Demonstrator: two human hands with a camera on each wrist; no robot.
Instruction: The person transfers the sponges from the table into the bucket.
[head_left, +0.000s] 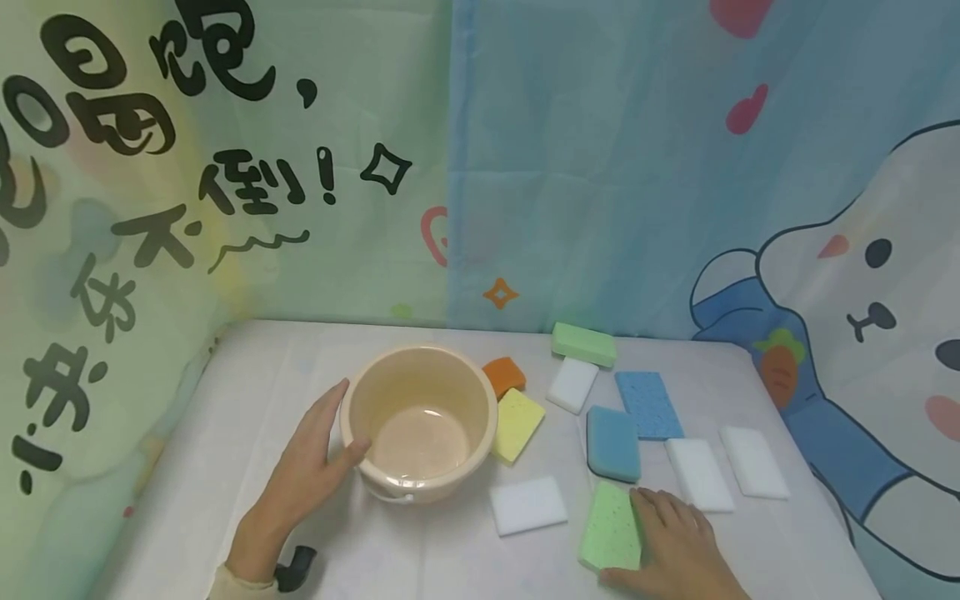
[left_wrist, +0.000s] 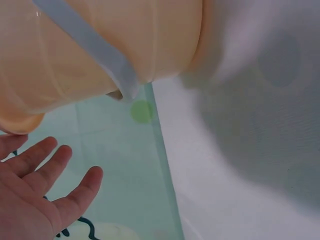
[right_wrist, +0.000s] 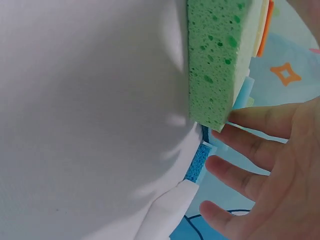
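"Head view first: how does the left hand [head_left: 303, 462] stand?"

"At the left side of a beige bucket [head_left: 423, 429], its grip wide, the thumb across the near-left rim and the fingers along the outside."

"Does the left wrist view agree?"

"Yes. The fingers are straight and spread near the bucket's rim, and a pale handle [left_wrist: 92, 45] slants across the outer wall."

"What about the right hand [head_left: 678, 546]?"

"It is at a green sponge [head_left: 609, 527], which lies on the white-covered surface [head_left: 420, 558], to the right of the bucket and nearer the person. This grip is wide too. In the right wrist view the straight fingers touch one end of the sponge."

"And what lies around it?"

"Just beyond it, a thick blue sponge [head_left: 613, 446], with a flatter blue sheet [head_left: 649, 405] beside that. Two white blocks [head_left: 699, 473] sit to the right, and one white slab [head_left: 528, 506] lies between sponge and bucket."

"Anything farther back?"

"Just right of the bucket, a yellow piece [head_left: 517, 425] and an orange piece [head_left: 504, 375]. Toward the far edge, a small white pad [head_left: 573, 384] lies in front of a light green block [head_left: 583, 344]."
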